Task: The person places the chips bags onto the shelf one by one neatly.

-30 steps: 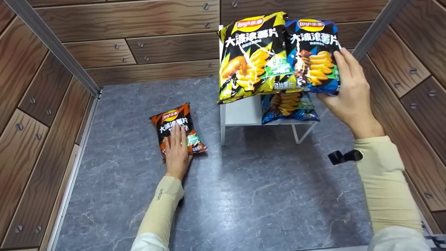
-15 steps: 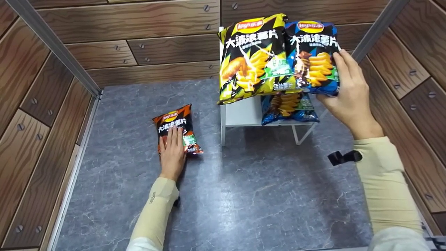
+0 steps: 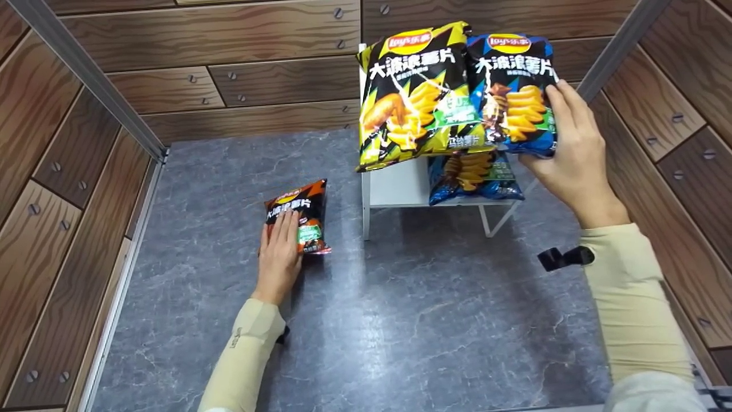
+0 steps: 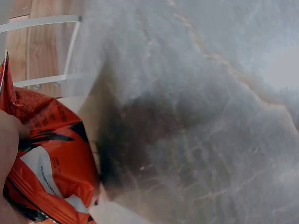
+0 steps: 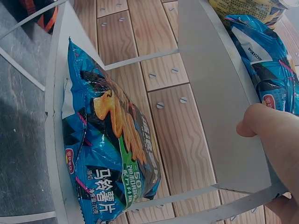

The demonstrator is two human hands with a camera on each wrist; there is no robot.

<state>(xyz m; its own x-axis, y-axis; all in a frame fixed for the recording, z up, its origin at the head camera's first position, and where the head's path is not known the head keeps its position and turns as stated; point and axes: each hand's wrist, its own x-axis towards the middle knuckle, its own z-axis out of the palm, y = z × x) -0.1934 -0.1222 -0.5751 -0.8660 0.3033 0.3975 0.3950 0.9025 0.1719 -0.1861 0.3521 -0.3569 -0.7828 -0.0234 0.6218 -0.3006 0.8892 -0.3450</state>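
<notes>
My left hand [image 3: 279,263] grips an orange-and-black chip bag [image 3: 314,220], its fingers across the printed front. In the left wrist view, my thumb presses the orange bag's creased back [image 4: 70,154]. My right hand [image 3: 580,151] is at the right front corner of a white shelf [image 3: 394,186], fingers along the right edge of a blue chip bag [image 3: 517,94] on top. The thumb lies at the shelf's front edge in the right wrist view; the other fingers are mostly hidden. Beside the blue bag lies a yellow-and-black chip bag [image 3: 420,94].
A second blue chip bag [image 5: 110,140] stands tilted on the lower level of the shelf. Grey marbled floor [image 3: 446,320] spreads around the shelf's legs. Wood-patterned walls [image 3: 257,40] with grey metal posts [image 3: 108,94] enclose the sides and back.
My left hand has shifted slightly left and back towards me. The orange bag has turned and tilted in it. My right hand and the bags on the shelf have stayed put.
</notes>
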